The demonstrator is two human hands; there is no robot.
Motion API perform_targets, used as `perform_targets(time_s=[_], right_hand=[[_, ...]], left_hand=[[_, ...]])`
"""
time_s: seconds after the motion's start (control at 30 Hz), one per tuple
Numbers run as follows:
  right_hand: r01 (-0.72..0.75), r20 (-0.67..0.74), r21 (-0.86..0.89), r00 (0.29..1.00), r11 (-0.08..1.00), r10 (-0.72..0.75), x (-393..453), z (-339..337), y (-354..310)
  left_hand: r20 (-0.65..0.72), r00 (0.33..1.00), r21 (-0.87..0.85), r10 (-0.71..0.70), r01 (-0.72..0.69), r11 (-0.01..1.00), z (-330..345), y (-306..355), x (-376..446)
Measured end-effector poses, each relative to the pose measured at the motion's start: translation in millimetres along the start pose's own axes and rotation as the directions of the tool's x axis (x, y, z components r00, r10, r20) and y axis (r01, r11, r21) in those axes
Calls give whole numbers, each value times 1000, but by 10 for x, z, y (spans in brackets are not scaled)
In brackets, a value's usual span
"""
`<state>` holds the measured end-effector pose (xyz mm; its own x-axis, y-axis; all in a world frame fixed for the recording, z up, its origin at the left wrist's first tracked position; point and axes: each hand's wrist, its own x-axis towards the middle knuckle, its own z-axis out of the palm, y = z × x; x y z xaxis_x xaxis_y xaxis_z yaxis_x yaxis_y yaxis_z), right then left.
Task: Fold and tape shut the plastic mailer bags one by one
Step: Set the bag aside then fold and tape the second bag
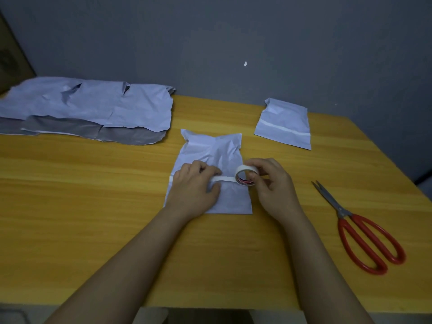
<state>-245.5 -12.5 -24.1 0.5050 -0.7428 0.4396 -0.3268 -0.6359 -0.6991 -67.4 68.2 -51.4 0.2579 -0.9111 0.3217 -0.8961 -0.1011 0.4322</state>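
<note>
A folded white mailer bag [210,148] lies in the middle of the wooden table [93,183]. My left hand [195,185] rests on its left half and presses down a strip of white tape [224,179] that runs across the fold. My right hand [268,181] grips the tape roll [245,175], which stands on edge on the bag's right side, with the strip drawn out leftward from it. A second folded bag [284,123], with a tape strip across it, lies at the back right.
A pile of unfolded white and grey mailer bags [88,108] covers the back left of the table. Red-handled scissors [357,228] lie at the right, blades pointing away. A grey wall stands behind the table.
</note>
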Motion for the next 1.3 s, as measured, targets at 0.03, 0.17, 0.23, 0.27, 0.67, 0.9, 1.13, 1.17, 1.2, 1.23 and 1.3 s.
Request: perform_targets(time_s=[0.03, 0.17, 0.23, 0.27, 0.67, 0.9, 1.13, 1.17, 1.2, 1.23, 1.3], right_hand=[[0, 2, -9, 1000, 1000, 0, -3, 2, 18], [-14, 20, -26, 1000, 1000, 15, -28, 16, 71], [-23, 23, -26, 999, 999, 23, -38, 23, 79], [-26, 21, -20, 999, 999, 26, -41, 26, 80], [-43, -5, 13, 999, 999, 43, -39, 43, 80], [-22, -11, 6, 1000, 1000, 22, -54, 55, 60], [-16, -18, 0, 1000, 1000, 16, -54, 68, 70], [-16, -19, -1, 1000, 1000, 16, -52, 71, 65], [-16, -21, -4, 1000, 1000, 15, -51, 71, 62], [-14, -23, -9, 1000, 1000, 14, -49, 71, 59], [-11, -26, -21, 1000, 1000, 10, -47, 73, 64]], left_hand=[[2, 1000, 6, 4, -4, 1000, 1, -1, 0], [0, 1000, 18, 24, -24, 1000, 9, -1, -8], [3, 1000, 24, 27, -27, 999, 11, -5, -6], [2, 1000, 29, 27, -28, 999, 15, -8, -3], [-46, 998, -37, 49, -51, 998, -34, -3, -34], [-121, 987, 59, 108, -101, 993, -24, 12, -46], [-115, 977, 64, 179, -173, 983, -50, 49, -55], [-114, 976, 68, 184, -177, 982, -50, 49, -57], [-115, 976, 72, 185, -177, 982, -51, 52, -56], [-116, 976, 74, 183, -175, 982, -52, 58, -56], [-120, 977, 77, 176, -168, 983, -60, 76, -55]])
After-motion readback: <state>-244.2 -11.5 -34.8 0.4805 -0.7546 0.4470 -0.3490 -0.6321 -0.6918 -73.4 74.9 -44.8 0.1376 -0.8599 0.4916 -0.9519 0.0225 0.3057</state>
